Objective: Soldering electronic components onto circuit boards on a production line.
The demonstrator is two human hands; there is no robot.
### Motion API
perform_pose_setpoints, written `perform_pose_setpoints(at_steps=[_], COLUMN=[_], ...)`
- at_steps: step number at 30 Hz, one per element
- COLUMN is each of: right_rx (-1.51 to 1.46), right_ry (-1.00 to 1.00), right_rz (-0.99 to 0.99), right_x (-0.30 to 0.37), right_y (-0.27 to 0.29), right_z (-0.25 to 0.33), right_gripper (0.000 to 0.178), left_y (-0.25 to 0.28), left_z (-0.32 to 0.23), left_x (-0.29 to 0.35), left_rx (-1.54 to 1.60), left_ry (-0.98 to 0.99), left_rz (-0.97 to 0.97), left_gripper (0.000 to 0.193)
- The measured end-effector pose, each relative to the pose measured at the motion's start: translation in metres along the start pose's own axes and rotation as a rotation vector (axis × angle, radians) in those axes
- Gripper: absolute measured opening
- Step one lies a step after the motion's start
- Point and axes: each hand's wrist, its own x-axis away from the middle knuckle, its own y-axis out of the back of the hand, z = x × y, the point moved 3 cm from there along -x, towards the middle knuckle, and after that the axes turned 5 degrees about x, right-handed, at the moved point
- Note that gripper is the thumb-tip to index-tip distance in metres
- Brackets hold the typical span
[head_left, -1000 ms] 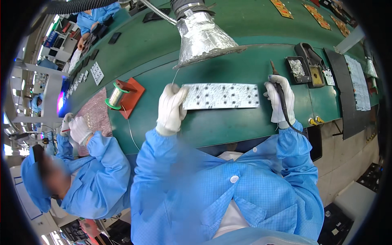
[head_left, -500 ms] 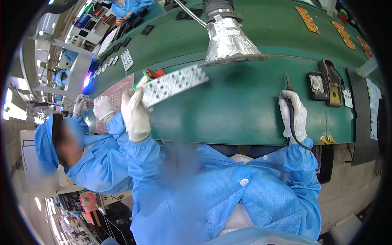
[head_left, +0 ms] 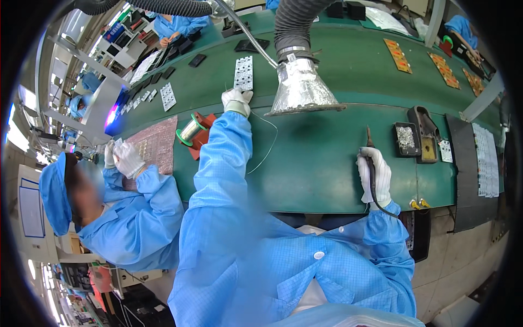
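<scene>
My left hand (head_left: 238, 102), gloved in white, reaches far forward with its fingers closed at the near end of a white circuit board panel (head_left: 243, 73) dotted with dark spots. The panel is over the far green surface; whether it rests fully there I cannot tell. Thin solder wire (head_left: 277, 133) curves from beside this hand down over the near bench. In my right hand (head_left: 376, 177), also gloved, a soldering iron (head_left: 370, 143) is gripped with its tip pointing away from me and its black cord trailing back past the wrist.
A foil-wrapped fume hood (head_left: 305, 90) hangs right of my left hand. The solder spool (head_left: 190, 129) sits on a red stand by my left sleeve. A small parts box (head_left: 406, 139) and iron holder (head_left: 426, 131) stand at right. A co-worker's gloved hands (head_left: 128, 159) are at left.
My left hand has carried the panel forward and right, from above the near bench to the far green surface, turning it lengthwise. The solder spool shows fully now. My right hand still grips the iron.
</scene>
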Motion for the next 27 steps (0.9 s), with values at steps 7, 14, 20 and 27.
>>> perform_pose_setpoints(at_steps=[7,14,20,27], right_rx=[-0.132,-0.036,0.295,0.811], right_ry=[-0.196,-0.082,0.165,-0.086], right_rz=[0.088,-0.043,-0.176,-0.099], right_x=[0.005,-0.01,-0.105,-0.245], right_y=[-0.001,0.018,0.053,0.031], right_z=[-0.013,-0.009,-0.021,-0.118], right_gripper=[0.018,0.016,0.019,0.023], left_y=[0.02,0.066,0.062,0.044], left_z=[-0.024,-0.039,-0.135,-0.181], left_x=[0.082,0.208,0.216,0.208], left_rx=[1.663,1.327,0.468,0.653], left_ry=[0.406,0.494,-0.713,-0.779], left_rz=[0.075,0.874,0.135,0.299], left_gripper=[0.03,0.036,0.024,0.022])
